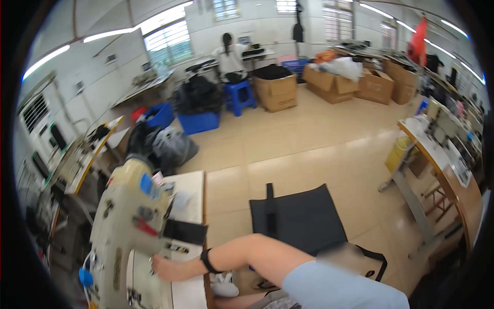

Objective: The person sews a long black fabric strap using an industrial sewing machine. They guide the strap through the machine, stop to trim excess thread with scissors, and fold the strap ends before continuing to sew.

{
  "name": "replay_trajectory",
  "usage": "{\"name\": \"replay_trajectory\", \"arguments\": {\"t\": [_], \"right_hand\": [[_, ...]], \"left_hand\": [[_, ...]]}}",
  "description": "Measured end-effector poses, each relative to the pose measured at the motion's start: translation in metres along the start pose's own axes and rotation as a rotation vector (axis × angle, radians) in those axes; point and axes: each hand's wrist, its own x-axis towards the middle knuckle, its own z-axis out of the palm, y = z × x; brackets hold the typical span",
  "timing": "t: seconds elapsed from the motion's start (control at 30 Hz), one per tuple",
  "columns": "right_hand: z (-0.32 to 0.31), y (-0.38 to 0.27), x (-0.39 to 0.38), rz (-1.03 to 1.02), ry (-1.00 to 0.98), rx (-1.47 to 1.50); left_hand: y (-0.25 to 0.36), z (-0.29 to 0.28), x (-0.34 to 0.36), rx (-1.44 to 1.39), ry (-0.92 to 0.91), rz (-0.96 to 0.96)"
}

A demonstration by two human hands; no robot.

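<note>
1 R hand (pixel 171 269) at 1 sewing mach. (pixel 119 208), 1 blk wristband (pixel 207 261).

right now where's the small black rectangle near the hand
In the head view, the black rectangle lies left of centre on the white tabletop, beyond the right hand, right of the cream sewing machine.

The white table (pixel 193 181) with a brown edge carries a cream sewing machine (pixel 117 206) and, reaching its right edge, a flat black rectangle (pixel 185 232). On the tan floor (pixel 278 147) stand cardboard boxes (pixel 278 97) and a blue stool (pixel 237 100).
</note>
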Motion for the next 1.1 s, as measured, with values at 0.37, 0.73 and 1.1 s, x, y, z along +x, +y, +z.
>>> {"name": "replay_trajectory", "arguments": {"t": [0.37, 0.73, 1.1], "right_hand": [[-0.050, 0.005, -0.016, -0.108, 0.244, 0.570], [-0.012, -0.066, -0.054, 0.394, 0.427, 1.258], [-0.055, -0.055, -0.071, 0.516, 0.524, 1.141]], "left_hand": [[0.099, 0.168, 0.086, -0.037, -0.172, 0.109], [0.107, 0.210, 0.120, -0.051, -0.208, 0.098], [0.107, 0.219, 0.140, -0.065, -0.208, 0.092]]}}
